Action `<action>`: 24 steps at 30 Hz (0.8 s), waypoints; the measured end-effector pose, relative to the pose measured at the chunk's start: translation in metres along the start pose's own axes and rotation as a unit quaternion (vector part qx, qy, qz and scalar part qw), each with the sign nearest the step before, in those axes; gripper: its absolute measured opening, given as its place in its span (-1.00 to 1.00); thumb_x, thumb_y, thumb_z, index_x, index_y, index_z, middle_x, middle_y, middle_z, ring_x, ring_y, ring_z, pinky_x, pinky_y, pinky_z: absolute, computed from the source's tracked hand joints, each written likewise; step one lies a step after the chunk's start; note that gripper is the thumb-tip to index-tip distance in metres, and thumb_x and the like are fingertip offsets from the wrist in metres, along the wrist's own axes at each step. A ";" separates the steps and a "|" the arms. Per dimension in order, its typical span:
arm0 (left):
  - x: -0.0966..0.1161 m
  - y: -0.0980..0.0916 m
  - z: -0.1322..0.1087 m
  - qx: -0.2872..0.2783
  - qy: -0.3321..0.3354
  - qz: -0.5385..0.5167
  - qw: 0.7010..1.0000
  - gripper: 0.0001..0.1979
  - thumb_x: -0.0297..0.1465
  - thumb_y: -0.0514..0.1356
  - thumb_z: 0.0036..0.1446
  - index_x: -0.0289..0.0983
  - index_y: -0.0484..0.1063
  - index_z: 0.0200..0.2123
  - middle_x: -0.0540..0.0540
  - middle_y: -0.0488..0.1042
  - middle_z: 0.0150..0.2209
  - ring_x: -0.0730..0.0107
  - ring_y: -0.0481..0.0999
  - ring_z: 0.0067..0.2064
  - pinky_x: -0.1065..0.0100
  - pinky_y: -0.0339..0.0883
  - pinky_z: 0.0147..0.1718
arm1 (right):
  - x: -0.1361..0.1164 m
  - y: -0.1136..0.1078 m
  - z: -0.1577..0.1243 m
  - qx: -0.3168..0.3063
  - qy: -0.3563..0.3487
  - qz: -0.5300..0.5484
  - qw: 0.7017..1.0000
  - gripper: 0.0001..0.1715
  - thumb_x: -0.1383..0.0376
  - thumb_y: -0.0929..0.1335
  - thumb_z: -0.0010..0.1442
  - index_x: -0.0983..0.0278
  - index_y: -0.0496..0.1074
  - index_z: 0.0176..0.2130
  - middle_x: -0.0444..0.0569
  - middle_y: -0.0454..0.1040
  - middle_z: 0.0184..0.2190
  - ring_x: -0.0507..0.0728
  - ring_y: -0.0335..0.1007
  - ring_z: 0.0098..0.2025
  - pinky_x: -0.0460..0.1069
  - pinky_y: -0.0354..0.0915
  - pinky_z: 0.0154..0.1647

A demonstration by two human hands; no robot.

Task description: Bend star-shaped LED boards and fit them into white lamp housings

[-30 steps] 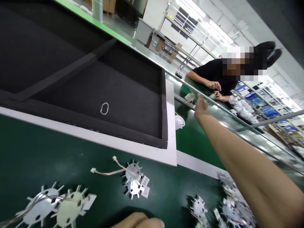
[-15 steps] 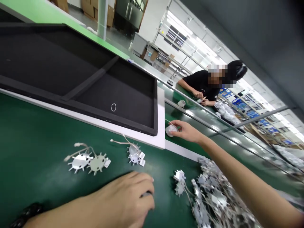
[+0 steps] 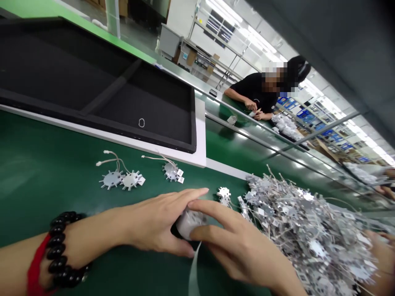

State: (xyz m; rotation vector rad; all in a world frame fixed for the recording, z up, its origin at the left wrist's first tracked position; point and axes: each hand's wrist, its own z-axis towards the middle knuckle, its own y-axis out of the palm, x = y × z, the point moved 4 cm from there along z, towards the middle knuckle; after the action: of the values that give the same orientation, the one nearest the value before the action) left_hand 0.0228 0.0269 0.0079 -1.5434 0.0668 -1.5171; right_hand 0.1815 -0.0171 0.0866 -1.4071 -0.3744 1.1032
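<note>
A small whitish, rounded part (image 3: 187, 224) with a glossy surface sits between my two hands, low over the green table. My left hand (image 3: 157, 222), with a black bead bracelet and a red band at the wrist, curls round its left side. From the right, my right hand (image 3: 240, 242) grips the same part, its fingers covering much of it. A pale flat strip (image 3: 194, 273) hangs below. Beyond my hands lie two metal discs with tabs and wires (image 3: 121, 179), and another small group of such discs (image 3: 170, 170).
A big heap of metal discs and wires (image 3: 302, 230) covers the right side. A black divided tray (image 3: 166, 111) on a white board stands at the far left. Across the metal line, a person in black (image 3: 257, 92) handles a small part. Another person's hand shows at right.
My right hand has come back from beyond the white board with the whitish part to my left hand. My left hand has turned and closed round it. The view has shifted.
</note>
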 end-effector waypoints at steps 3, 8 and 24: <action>0.001 -0.006 0.003 0.033 -0.003 -0.067 0.997 -0.23 -0.33 0.38 0.17 -0.12 0.12 0.37 -0.14 0.47 0.23 0.13 0.55 0.17 0.20 0.48 0.11 | 0.013 0.007 -0.001 0.098 0.012 0.018 0.995 -0.72 0.51 0.27 0.30 0.23 0.50 -0.15 0.07 0.56 0.01 0.14 0.56 0.01 0.02 0.53 -0.04; 0.002 -0.006 0.007 0.056 0.055 0.026 0.997 -0.55 -0.41 0.31 0.21 -0.23 0.34 0.14 -0.13 0.54 0.00 0.17 0.56 -0.02 0.18 0.45 -0.01 | 0.029 0.011 -0.009 0.169 0.033 0.090 0.981 -0.65 0.55 0.30 0.29 0.18 0.50 -0.07 -0.04 0.63 -0.14 0.10 0.60 -0.11 0.01 0.53 -0.13; 0.003 0.002 0.003 0.098 0.074 0.231 0.965 -0.77 -0.46 0.15 0.31 -0.28 0.33 0.02 -0.25 0.44 0.15 0.07 0.43 0.20 0.08 0.33 0.16 | 0.036 0.028 -0.014 0.107 0.080 0.142 0.981 -0.71 0.54 0.22 0.33 0.25 0.42 -0.11 -0.08 0.58 -0.27 0.07 0.46 -0.25 -0.01 0.35 -0.22</action>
State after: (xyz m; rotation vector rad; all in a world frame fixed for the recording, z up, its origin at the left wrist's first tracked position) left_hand 0.0271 0.0257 0.0093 -1.1563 0.3307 -1.2204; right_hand 0.1993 -0.0035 0.0444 -1.3710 0.0645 1.2111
